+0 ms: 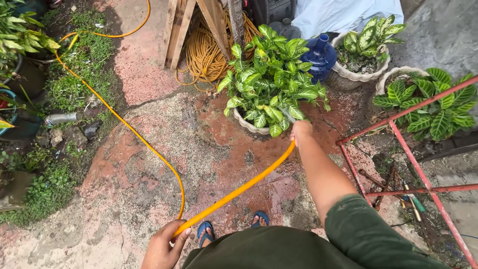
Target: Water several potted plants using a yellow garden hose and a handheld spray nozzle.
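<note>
My right hand [300, 130] is stretched forward, gripping the end of a yellow garden hose [239, 190] and holding it at the rim of a white pot with a green-and-cream leafy plant [271, 79]. My left hand [164, 245] is low at my side, fingers closed around the same hose further back. From there the hose runs away over the wet, mossy concrete [149, 164] toward the upper left. My feet in blue sandals [205, 232] show below the hose.
A red metal frame [406, 149] stands to the right. Two more white pots with striped-leaf plants [371, 37] [438, 102] sit behind it, beside a blue jug [318, 56]. Coiled yellow rope [204, 55] and wooden planks [177, 30] lie ahead. Weeds and dark pots line the left edge.
</note>
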